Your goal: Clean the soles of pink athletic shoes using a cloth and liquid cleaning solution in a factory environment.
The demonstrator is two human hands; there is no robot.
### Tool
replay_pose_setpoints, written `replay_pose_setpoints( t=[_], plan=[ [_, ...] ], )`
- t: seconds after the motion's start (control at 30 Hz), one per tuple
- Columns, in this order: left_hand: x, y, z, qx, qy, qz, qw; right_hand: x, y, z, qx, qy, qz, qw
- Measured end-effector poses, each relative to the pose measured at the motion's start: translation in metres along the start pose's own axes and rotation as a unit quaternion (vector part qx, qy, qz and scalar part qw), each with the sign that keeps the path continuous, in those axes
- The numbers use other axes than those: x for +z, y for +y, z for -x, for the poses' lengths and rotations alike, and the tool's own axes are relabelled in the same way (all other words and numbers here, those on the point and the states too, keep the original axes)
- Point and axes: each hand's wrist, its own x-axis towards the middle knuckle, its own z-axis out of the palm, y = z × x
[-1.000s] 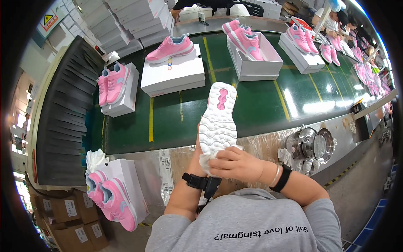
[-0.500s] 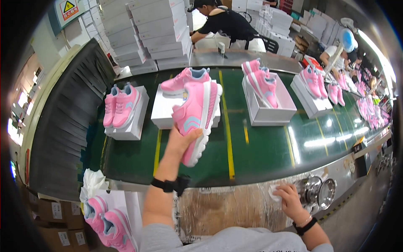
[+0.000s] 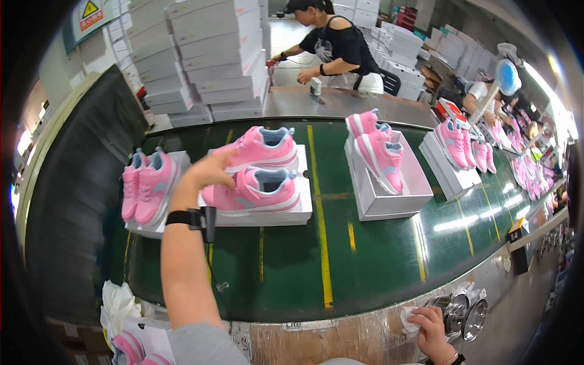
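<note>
My left hand (image 3: 210, 171) reaches over a white shoebox (image 3: 305, 198) with a pair of pink sneakers on top. Its fingers are apart at the toe end of the far sneaker (image 3: 258, 149), and its thumb is near the toe of the near sneaker (image 3: 261, 193). Whether the fingertips touch either shoe is hard to tell. Both sneakers lie side by side, toes to the left. Low on the right, my right hand (image 3: 429, 331) pinches a crumpled white wipe (image 3: 410, 319), beside a shiny metal dispenser (image 3: 456, 315).
A green conveyor belt (image 3: 286, 267) carries more pink sneakers on boxes, including a left pair (image 3: 146, 188) and an opened box (image 3: 395, 204) on the right. White boxes (image 3: 219, 61) are stacked behind. Across the belt a person (image 3: 344, 48) works. More sneakers (image 3: 129, 348) sit low left.
The sneaker that was in my left hand now rests on the box beside its mate, and the hand has loosened and moved left. My right hand still holds the wipe. The view has shifted.
</note>
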Motion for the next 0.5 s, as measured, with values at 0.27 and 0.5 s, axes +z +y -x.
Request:
replay_pose_setpoints(
  t=[0.27,0.5],
  plan=[
    [-0.025,-0.126,-0.056,0.132,0.144,-0.117,0.974,0.003,0.010,-0.022,0.026,-0.018,-0.097,0.995],
    [-0.012,-0.106,-0.082,0.101,0.164,-0.145,0.971,-0.018,0.014,0.001,0.102,0.068,-0.064,0.990]
  ],
)
